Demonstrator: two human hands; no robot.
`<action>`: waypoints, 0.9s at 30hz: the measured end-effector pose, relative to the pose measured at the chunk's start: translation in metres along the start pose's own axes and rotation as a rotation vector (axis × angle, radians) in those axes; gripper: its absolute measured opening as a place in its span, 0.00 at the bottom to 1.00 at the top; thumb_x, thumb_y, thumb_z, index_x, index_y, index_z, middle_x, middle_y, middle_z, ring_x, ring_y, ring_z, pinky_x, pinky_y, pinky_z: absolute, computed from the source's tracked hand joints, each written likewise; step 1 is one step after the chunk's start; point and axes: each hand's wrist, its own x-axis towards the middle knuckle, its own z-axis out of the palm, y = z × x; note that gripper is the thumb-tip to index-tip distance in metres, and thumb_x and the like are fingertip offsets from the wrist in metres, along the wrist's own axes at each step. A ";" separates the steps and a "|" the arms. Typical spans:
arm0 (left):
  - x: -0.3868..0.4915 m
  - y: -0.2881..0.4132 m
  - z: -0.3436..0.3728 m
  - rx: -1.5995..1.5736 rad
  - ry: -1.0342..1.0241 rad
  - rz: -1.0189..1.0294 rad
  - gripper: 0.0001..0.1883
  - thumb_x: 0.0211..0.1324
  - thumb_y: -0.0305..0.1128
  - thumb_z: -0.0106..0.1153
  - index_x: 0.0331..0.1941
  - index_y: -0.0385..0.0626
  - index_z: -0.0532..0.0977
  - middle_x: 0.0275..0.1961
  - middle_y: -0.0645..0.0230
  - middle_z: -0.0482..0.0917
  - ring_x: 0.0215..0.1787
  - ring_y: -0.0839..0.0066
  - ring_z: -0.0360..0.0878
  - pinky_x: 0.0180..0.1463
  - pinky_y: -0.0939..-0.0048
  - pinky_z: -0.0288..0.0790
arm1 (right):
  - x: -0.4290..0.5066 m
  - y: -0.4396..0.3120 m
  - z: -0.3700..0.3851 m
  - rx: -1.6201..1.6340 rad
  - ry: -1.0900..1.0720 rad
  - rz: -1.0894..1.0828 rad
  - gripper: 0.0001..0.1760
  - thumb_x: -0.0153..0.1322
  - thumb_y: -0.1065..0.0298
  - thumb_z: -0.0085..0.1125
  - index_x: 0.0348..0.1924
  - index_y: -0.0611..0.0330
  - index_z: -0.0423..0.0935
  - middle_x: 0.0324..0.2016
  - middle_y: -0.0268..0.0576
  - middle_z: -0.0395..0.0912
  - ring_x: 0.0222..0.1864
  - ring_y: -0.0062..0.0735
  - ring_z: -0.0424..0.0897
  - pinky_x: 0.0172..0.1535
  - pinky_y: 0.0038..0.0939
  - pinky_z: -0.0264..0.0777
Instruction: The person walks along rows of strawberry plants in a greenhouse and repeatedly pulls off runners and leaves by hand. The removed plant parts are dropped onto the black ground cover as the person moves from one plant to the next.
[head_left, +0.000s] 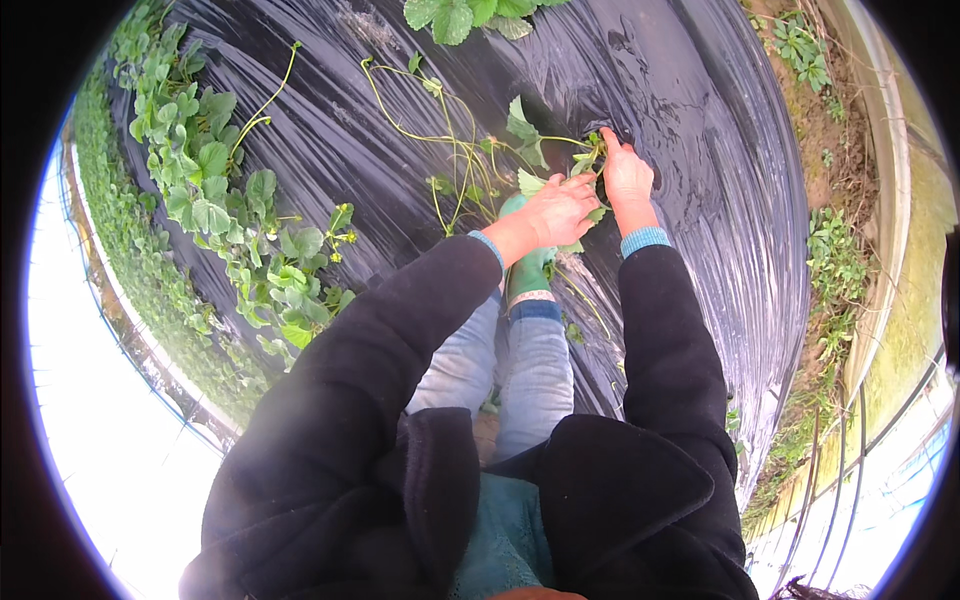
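Note:
Both my hands are at a small strawberry plant (529, 136) growing up through black plastic mulch film (697, 150). My left hand (559, 210) is curled over its leaves and stems, with leaf edges showing around the fingers. On the plant's right side is my right hand (627, 174), its index finger stretched to the base of the stems, where the film is wrinkled. The right thumb and the other fingertips are hidden, so I cannot tell whether they pinch a stem. Long thin runners (469, 161) trail over the film left of my hands.
Dense rows of strawberry plants (214, 202) run along the left. Another leafy plant (454, 19) stands at the top. My green boot (531, 274) is just below the left hand. Bare soil with weeds (832, 255) and a pale low wall (892, 210) border the right.

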 end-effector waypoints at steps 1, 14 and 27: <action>0.001 0.000 -0.001 0.016 -0.012 -0.003 0.20 0.54 0.39 0.53 0.50 0.45 0.75 0.57 0.64 0.73 0.70 0.68 0.56 0.63 0.49 0.57 | 0.002 0.001 -0.004 -0.067 -0.009 -0.033 0.22 0.70 0.69 0.45 0.58 0.43 0.65 0.39 0.48 0.78 0.37 0.49 0.82 0.39 0.45 0.74; -0.004 -0.006 -0.010 -0.180 0.006 -0.032 0.16 0.54 0.33 0.55 0.48 0.46 0.75 0.58 0.63 0.72 0.68 0.67 0.60 0.67 0.56 0.56 | -0.005 0.003 0.002 -0.056 -0.199 0.131 0.12 0.67 0.67 0.49 0.36 0.55 0.81 0.37 0.51 0.81 0.43 0.50 0.81 0.46 0.42 0.74; 0.033 -0.055 0.014 -0.578 -0.131 -0.652 0.38 0.55 0.61 0.44 0.61 0.43 0.65 0.63 0.52 0.68 0.66 0.59 0.64 0.64 0.62 0.60 | -0.015 0.014 0.086 1.907 -0.366 0.504 0.15 0.68 0.73 0.51 0.48 0.61 0.74 0.37 0.42 0.78 0.36 0.32 0.79 0.38 0.31 0.74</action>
